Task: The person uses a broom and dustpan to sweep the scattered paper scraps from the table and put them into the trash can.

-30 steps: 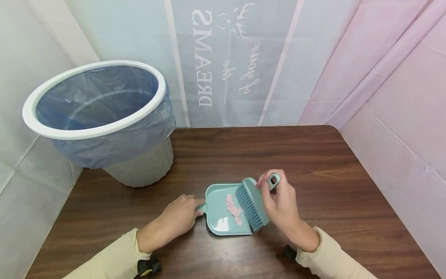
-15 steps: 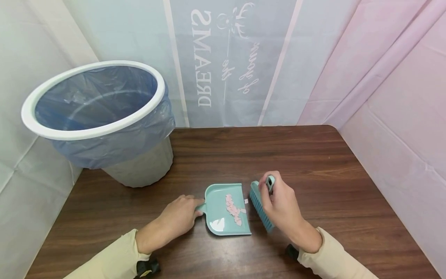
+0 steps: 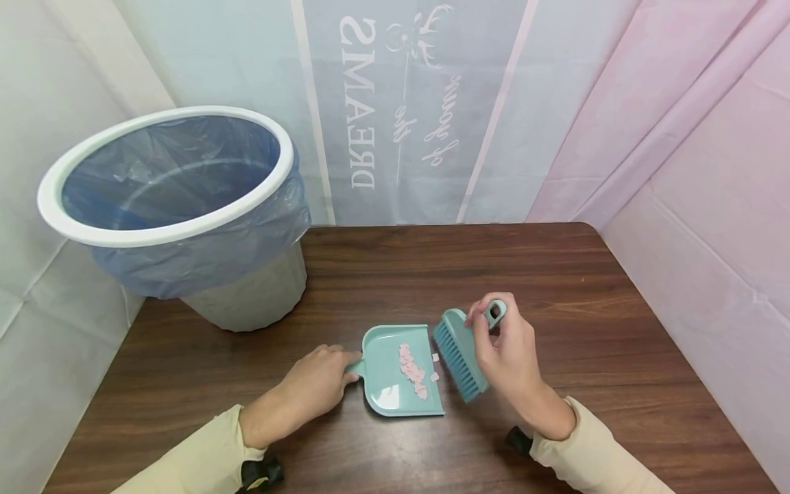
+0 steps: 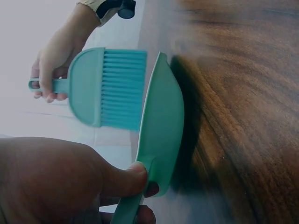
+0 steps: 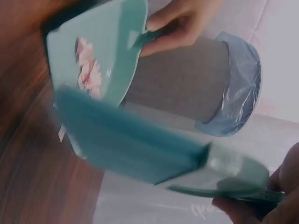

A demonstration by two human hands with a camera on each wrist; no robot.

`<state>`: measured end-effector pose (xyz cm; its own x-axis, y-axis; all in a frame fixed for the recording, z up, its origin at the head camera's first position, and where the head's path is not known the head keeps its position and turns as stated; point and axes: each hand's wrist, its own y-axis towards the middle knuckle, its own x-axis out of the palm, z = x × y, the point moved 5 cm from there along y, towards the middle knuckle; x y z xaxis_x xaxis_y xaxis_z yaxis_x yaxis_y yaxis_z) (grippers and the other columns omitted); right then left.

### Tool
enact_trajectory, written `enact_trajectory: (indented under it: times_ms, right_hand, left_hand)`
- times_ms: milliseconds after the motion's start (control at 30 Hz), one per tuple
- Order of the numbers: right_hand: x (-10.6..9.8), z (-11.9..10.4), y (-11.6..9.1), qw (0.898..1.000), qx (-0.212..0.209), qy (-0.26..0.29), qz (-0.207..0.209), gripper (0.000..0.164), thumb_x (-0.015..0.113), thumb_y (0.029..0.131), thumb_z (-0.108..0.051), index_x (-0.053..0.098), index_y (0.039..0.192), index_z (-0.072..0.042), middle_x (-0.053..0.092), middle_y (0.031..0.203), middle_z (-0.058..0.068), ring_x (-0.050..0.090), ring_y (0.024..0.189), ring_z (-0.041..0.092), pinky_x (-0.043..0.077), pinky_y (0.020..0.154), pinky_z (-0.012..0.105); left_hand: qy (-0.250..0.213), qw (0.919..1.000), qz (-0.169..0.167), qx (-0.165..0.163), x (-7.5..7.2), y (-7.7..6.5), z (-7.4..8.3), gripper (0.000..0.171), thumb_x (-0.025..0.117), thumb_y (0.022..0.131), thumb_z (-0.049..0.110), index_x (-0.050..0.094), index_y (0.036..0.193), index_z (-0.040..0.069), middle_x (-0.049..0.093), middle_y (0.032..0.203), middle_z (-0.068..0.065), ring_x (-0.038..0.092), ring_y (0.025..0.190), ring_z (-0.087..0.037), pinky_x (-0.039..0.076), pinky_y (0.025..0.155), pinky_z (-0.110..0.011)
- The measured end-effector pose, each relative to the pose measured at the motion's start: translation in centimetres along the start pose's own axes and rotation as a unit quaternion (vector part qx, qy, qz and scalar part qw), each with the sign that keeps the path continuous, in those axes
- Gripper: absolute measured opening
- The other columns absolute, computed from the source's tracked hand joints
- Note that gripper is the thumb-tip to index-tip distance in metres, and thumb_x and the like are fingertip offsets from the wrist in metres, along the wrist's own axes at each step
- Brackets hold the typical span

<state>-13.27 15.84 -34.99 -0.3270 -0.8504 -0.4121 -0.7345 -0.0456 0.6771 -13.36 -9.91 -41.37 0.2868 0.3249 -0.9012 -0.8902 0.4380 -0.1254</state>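
Note:
A teal dustpan [image 3: 382, 398] lies on the table with a cluster of pink paper scraps [image 3: 410, 370] in it. My left hand [image 3: 311, 387] grips its handle, thumb on top in the left wrist view. In my right hand [image 3: 509, 350] is the handle of a teal hand brush [image 3: 459, 350], tilted with its bristles [image 4: 122, 88] toward the pan's open edge. A small gap separates bristles and pan in the head view. Two small scraps [image 3: 435, 377] sit at the pan's front lip, between pan and brush. The brush is blurred in the right wrist view.
A grey waste bin [image 3: 259, 295] with a white rim [image 3: 280, 168] and a blue bag liner [image 3: 247, 250] stands at the back left of the brown wooden table [image 3: 494, 267]. Fabric walls [image 3: 407, 199] enclose the back and sides.
The brush left the pan's surface and moved right, then lifted and tilted. Two scraps now show at the pan's lip. My left hand and the dustpan have stayed in place.

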Motion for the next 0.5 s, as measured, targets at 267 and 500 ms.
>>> enact_trajectory:
  times_ms: [267,500]
  right_hand:
    - [0.6,0.3,-0.7,0.998,-0.011,-0.055,-0.043,0.021,0.058,0.090,0.017,0.053,0.099,-0.002,0.062,0.084,0.001,0.056,0.065,0.006,0.045,0.053,0.014]
    - [1.1,0.1,-0.8,0.995,0.020,0.091,-0.023,0.021,0.056,0.092,0.020,0.051,0.100,0.002,0.065,0.084,0.008,0.066,0.073,0.016,0.045,0.047,0.018]
  left_hand:
    - [0.007,0.9999,0.001,-0.008,-0.4,-0.1,-0.2,0.032,0.075,0.093,0.010,0.071,0.123,0.002,0.070,0.109,-0.018,0.066,0.099,-0.036,0.056,0.089,-0.048]
    - [0.012,0.9999,0.002,-0.008,-0.3,-0.1,-0.3,0.032,0.075,0.093,0.011,0.072,0.123,0.003,0.070,0.107,-0.017,0.066,0.098,-0.036,0.056,0.088,-0.048]
